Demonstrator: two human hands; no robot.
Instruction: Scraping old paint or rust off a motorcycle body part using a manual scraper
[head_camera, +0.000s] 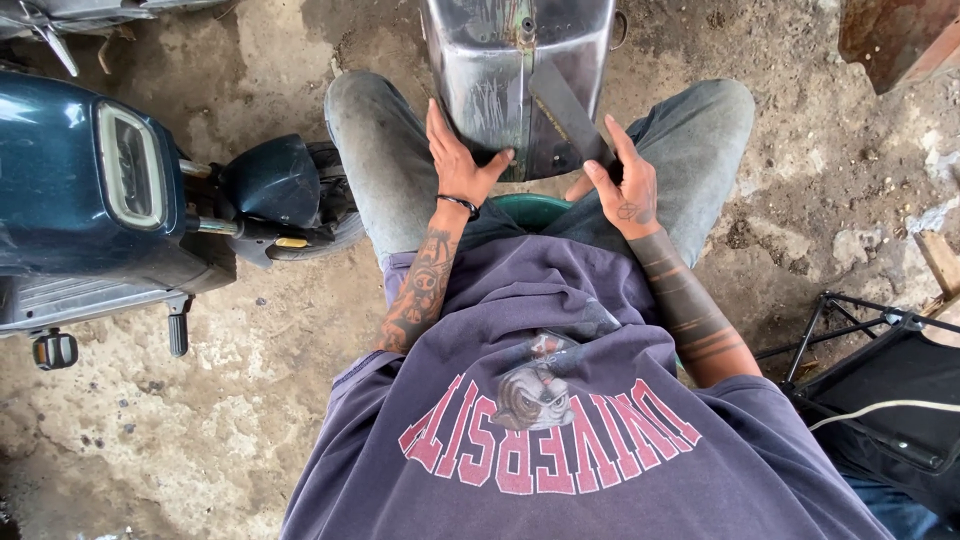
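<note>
A bare grey metal body panel (500, 60), scratched and curved, stands between my knees. My left hand (460, 160) presses flat against its lower left edge, thumb hooked along the bottom. My right hand (615, 180) grips a long dark flat strip, like a file or sanding strip (565, 105), laid diagonally across the panel's right side. I sit on a green stool (530, 208) in grey trousers and a purple shirt.
A dark teal scooter (90, 180) with a rear light and wheel stands at the left on a rough concrete floor (200, 400). A black folding frame with fabric and a white cable (880, 400) sits at the right. Rusty metal (895, 35) lies top right.
</note>
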